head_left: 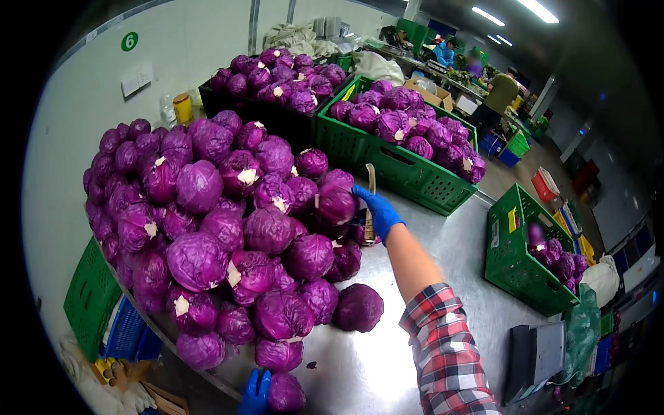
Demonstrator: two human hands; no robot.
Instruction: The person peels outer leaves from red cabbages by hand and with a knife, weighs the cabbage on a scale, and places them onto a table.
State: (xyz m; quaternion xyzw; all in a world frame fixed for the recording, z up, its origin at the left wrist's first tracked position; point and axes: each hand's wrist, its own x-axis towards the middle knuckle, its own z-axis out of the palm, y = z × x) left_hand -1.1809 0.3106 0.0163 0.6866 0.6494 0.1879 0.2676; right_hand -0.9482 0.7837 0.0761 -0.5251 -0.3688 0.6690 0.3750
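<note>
My right hand [380,214], in a blue glove, grips a knife [371,181] with a curved, narrow blade that points upward. The fingertips reach the right side of a red cabbage [337,205] at the edge of the big pile. At the bottom of the view is my left hand [255,394], also gloved in blue, only partly in frame. Its visible fingers are stretched out beside another red cabbage [286,393]. A single red cabbage [359,307] rests on the metal table [387,360] at the pile's right edge.
A black crate [266,114] and a green crate [394,173], both full of red cabbages, stand behind the pile. Another green crate [512,256] with cabbages is at right, near a dark device with a grey top [543,353]. Several people work at the far back.
</note>
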